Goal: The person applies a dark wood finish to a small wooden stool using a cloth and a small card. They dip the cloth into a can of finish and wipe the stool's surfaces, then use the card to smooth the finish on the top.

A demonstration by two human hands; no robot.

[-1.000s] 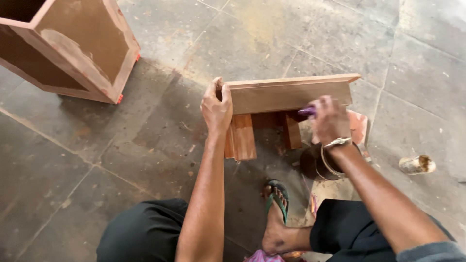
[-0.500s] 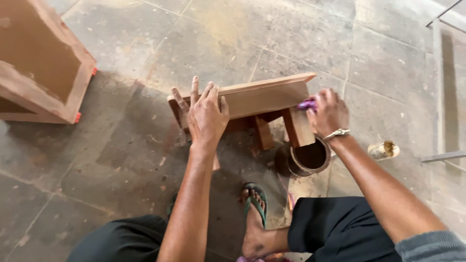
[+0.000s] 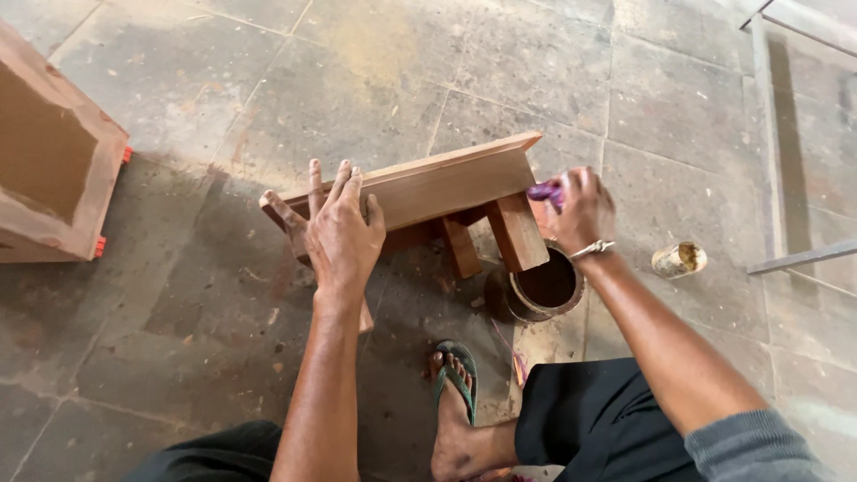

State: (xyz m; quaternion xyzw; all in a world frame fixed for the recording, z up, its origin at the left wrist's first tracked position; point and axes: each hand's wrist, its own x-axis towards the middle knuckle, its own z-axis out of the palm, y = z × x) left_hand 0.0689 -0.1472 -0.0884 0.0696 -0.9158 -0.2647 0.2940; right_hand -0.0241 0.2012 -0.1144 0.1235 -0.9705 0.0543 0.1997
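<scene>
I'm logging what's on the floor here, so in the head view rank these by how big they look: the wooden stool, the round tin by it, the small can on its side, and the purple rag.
1. wooden stool
2. round tin
3. Small can and purple rag: the rag is mostly hidden in the right hand, so these can't be ranked.

Left hand on tilted wooden stool — right hand with purple rag

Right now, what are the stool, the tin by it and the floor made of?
Small stool: wood, reddish-brown, matt; flat boards, sawn ends show. Round tin: probably metal, thin rim, dark stained inside. Floor: grey stone or cement slabs, dull, with joints and stains.
</scene>
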